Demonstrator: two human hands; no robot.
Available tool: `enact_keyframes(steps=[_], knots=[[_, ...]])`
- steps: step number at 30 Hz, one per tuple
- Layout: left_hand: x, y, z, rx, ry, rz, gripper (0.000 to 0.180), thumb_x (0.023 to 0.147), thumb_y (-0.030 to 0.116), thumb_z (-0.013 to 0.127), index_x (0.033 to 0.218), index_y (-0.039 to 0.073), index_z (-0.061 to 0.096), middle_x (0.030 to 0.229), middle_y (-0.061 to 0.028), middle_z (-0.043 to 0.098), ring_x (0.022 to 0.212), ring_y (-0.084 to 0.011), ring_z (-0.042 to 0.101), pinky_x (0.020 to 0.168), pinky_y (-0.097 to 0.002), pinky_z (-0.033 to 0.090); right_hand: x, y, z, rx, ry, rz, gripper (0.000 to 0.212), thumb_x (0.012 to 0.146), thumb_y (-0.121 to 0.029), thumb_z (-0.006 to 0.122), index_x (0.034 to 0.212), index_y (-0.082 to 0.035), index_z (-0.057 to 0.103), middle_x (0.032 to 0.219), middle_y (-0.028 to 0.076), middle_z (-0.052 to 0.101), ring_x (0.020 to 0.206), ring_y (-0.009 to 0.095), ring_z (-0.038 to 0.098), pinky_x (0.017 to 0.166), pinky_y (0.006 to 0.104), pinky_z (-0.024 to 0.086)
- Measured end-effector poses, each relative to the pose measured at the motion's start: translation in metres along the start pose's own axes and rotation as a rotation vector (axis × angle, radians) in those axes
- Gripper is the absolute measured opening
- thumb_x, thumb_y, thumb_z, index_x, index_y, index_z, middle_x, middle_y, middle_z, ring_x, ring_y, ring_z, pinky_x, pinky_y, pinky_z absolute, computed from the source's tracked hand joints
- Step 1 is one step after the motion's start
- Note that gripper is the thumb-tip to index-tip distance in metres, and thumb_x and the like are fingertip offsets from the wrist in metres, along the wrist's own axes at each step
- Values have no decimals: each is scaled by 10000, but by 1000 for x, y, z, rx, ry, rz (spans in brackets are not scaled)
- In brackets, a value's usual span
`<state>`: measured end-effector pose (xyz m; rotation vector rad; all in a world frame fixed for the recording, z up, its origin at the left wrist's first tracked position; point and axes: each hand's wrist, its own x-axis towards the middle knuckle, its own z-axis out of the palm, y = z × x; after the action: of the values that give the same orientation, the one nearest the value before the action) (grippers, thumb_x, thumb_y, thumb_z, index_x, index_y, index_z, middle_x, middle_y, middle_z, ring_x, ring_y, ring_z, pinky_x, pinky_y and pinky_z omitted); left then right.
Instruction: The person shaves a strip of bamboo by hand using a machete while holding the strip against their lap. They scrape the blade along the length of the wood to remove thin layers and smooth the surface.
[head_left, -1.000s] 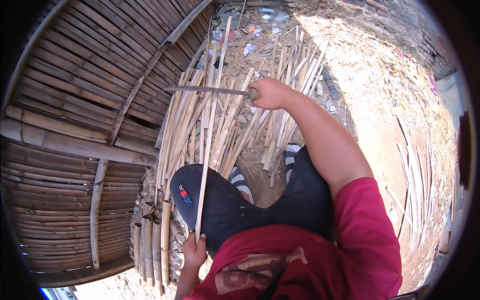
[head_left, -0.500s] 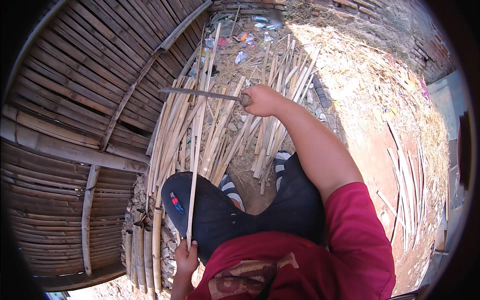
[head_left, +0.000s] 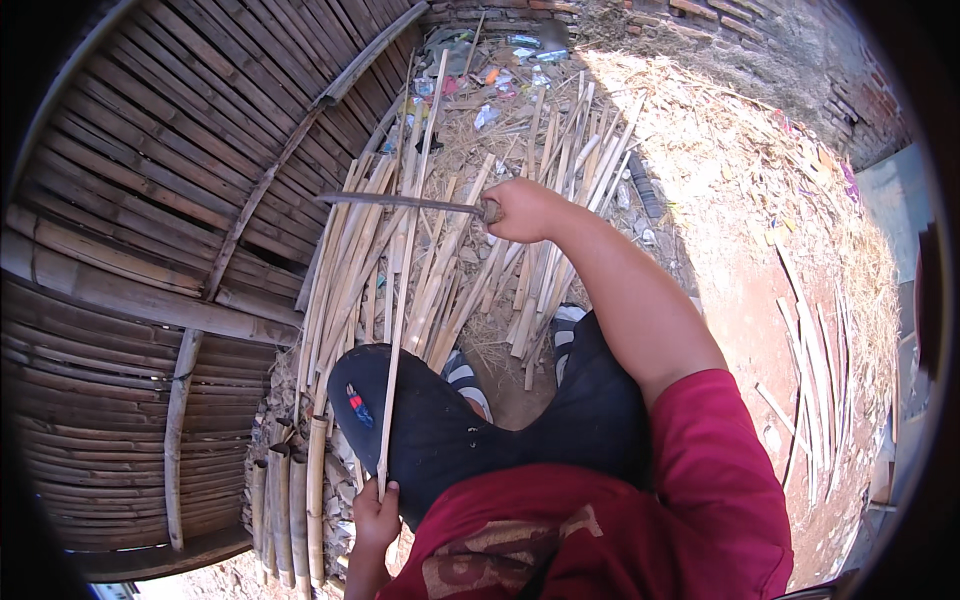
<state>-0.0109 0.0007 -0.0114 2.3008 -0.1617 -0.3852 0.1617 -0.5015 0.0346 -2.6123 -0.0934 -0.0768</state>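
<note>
My left hand point(head_left: 374, 514) is closed round the near end of a long, thin bamboo strip point(head_left: 398, 330), beside my left thigh. The strip runs away from me over my knee and above the pile. Out in front, my right hand point(head_left: 524, 210) grips the handle of a long machete point(head_left: 400, 201). Its dark blade points left and crosses the strip; whether the two touch I cannot tell. Beneath both lies a pile of split bamboo strips point(head_left: 345, 265), spread lengthwise away from my feet.
A bamboo slat wall point(head_left: 130, 200) rises close on my left. Several upright bamboo poles point(head_left: 298, 510) stand near my left hand. Litter point(head_left: 486, 116) and straw lie toward the brick wall point(head_left: 735, 25) at the back. More thin strips point(head_left: 815, 380) rest on the ground at right.
My right hand and the machete have come slightly nearer to me, the blade lower across the strip. The view has shifted a little. My left hand keeps its hold.
</note>
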Motion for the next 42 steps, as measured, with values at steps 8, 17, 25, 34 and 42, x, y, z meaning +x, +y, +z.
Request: enact_keyframes(steps=[8,17,25,34,42], knots=[[4,-35,0,-180,-53,-133,247,1011,173,603,886,-38,628,655,-3,529,638,-99,461,579,-311,397,-17,-45,7,-124,-139,-132,315,761,-239,720,1041,-93,725,944,196,726,936,407,690,816,498,554],[1,-7,1,35,49,14,262,1008,206,608,892,-29,623,656,-102,600,619,-166,536,606,-358,454,-5,-3,-11,-30,59,94,282,755,-230,717,1008,-106,733,919,168,722,927,387,695,812,500,552],[4,-20,0,25,10,0,264,1004,213,616,893,-27,624,643,-93,594,615,-157,537,601,-364,456,-23,-66,-9,-205,-284,-206,274,758,-261,729,980,-100,743,927,167,724,954,381,689,825,497,549],[2,-18,4,1,41,27,267,1000,208,616,877,-29,611,631,-96,579,609,-160,528,592,-363,446,-11,-18,-8,-26,-20,3,351,755,-265,744,1046,-69,737,970,208,729,968,404,692,859,492,551],[0,-13,-4,130,40,58,311,990,240,632,817,-12,574,593,-128,569,546,-228,552,558,-394,441,-4,-8,2,22,-167,0,360,755,-250,736,1063,-64,733,992,195,727,956,391,691,832,496,545]])
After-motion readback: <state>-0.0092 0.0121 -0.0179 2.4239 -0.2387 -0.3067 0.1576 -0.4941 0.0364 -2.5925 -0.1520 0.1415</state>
